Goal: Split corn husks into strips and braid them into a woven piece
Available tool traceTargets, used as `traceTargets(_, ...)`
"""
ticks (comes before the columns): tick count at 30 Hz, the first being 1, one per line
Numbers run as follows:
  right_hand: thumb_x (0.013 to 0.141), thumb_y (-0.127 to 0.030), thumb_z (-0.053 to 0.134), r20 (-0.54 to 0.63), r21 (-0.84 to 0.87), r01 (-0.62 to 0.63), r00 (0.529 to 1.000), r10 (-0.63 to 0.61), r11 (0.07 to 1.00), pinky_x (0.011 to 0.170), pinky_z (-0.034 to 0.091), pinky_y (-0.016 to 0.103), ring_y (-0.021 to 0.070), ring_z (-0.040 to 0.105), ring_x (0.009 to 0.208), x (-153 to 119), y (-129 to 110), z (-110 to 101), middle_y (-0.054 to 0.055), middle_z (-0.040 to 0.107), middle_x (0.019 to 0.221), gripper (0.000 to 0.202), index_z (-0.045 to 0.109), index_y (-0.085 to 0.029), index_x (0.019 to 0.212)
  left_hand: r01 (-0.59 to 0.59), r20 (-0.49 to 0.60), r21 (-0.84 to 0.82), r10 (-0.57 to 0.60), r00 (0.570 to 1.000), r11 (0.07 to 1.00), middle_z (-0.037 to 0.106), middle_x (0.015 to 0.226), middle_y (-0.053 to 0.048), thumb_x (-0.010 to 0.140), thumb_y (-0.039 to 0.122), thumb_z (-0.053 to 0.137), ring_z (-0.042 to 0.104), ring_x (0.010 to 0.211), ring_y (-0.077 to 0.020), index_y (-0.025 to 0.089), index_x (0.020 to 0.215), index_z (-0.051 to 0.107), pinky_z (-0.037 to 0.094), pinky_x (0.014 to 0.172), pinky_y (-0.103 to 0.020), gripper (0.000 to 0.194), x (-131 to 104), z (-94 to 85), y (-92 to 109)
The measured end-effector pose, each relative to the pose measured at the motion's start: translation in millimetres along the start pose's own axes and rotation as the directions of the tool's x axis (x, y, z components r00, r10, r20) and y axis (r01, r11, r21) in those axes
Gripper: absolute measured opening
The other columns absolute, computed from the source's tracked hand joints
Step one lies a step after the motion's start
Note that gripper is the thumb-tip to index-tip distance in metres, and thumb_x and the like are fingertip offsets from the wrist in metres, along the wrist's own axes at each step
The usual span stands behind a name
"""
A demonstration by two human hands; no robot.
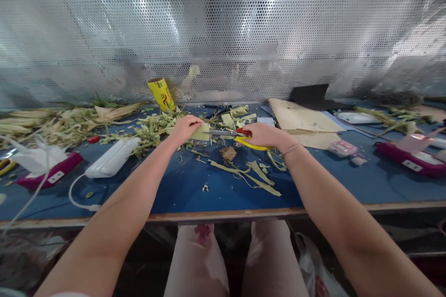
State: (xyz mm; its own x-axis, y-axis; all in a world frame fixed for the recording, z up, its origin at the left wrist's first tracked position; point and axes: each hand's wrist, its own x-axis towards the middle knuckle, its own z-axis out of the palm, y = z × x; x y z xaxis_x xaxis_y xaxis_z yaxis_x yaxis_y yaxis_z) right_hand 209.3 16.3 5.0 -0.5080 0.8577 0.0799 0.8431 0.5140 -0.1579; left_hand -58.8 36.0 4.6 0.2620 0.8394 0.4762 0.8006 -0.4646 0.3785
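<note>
Over the middle of the blue table, my left hand pinches a pale green piece of dried husk. From the right, my right hand grips a pair of scissors with red and yellow handles. The scissor blades point left and their tips reach the husk piece; whether they are cutting into it is too small to tell. Beneath and behind my left hand lies a heap of shredded green husk. More cut husk pieces lie behind the scissors, and a brown crumpled scrap rests in front of them.
A yellow tube leans near a perforated metal screen at the back. To the left are a white power bank, a purple tissue box and piled husks. Brown paper sheets and a pink case lie right.
</note>
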Motion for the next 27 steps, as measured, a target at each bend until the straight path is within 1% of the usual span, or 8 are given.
traceTargets(5, 0.069, -0.069, 0.042, 0.007, 0.02, 0.006, 1.0, -0.006, 1.0, 0.052, 0.028, 0.025, 0.0126, 0.048, 0.055, 0.5, 1.2, 0.4, 0.004, 0.058, 0.068, 0.051, 0.048, -0.018, 0.068, 0.005, 0.009, -0.004, -0.005, 1.0, 1.0, 0.067, 0.084, -0.004, 0.075, 0.027, 0.049, 0.058, 0.078, -0.016, 0.019, 0.079, 0.067, 0.043, 0.076, -0.029, 0.02, -0.6, 0.6, 0.6)
traceTargets(9, 0.069, -0.07, 0.043, 0.022, 0.04, 0.016, 1.0, -0.017, 0.999, 0.053, 0.028, 0.025, 0.0131, 0.049, 0.057, 0.9, 0.8, 0.4, 0.004, 0.058, 0.068, 0.053, 0.049, -0.018, 0.067, -0.008, 0.011, -0.011, 0.008, 1.0, 1.0, 0.067, 0.083, -0.003, 0.075, 0.029, 0.049, 0.058, 0.076, -0.0152, 0.02, 0.079, 0.067, 0.044, 0.072, -0.027, 0.021, -0.9, 3.1, 0.0)
traceTargets(15, 0.069, -0.071, 0.042, 0.026, 0.05, 0.036, 0.999, -0.037, 0.998, 0.052, 0.028, 0.025, 0.0132, 0.049, 0.056, 2.1, 1.7, 0.5, 0.003, 0.057, 0.064, 0.053, 0.048, -0.018, 0.065, 0.007, 0.015, -0.023, -0.007, 1.0, 1.0, 0.067, 0.086, -0.003, 0.076, 0.029, 0.049, 0.057, 0.079, -0.0156, 0.019, 0.08, 0.067, 0.043, 0.074, -0.027, 0.021, -2.0, 3.7, 3.1)
traceTargets(19, 0.069, -0.07, 0.042, 0.039, 0.053, 0.01, 0.999, -0.012, 0.999, 0.051, 0.027, 0.026, 0.0131, 0.048, 0.055, 1.6, 1.4, -1.1, 0.004, 0.056, 0.064, 0.053, 0.05, -0.018, 0.066, 0.0, 0.011, -0.032, 0.001, 1.0, 0.999, 0.066, 0.086, -0.004, 0.077, 0.032, 0.049, 0.057, 0.077, -0.0158, 0.019, 0.08, 0.066, 0.043, 0.073, -0.028, 0.022, -2.4, 3.0, 5.7)
traceTargets(27, 0.072, -0.067, 0.039, 0.046, 0.038, 0.009, 0.999, -0.01, 0.999, 0.05, 0.026, 0.026, 0.0116, 0.043, 0.051, 0.1, 0.3, -3.1, 0.002, 0.052, 0.06, 0.05, 0.045, -0.018, 0.061, -0.011, 0.003, -0.048, 0.011, 1.0, 0.999, 0.066, 0.084, -0.003, 0.076, 0.03, 0.05, 0.057, 0.077, -0.0151, 0.02, 0.078, 0.066, 0.043, 0.075, -0.028, 0.019, -1.9, 3.9, 3.1)
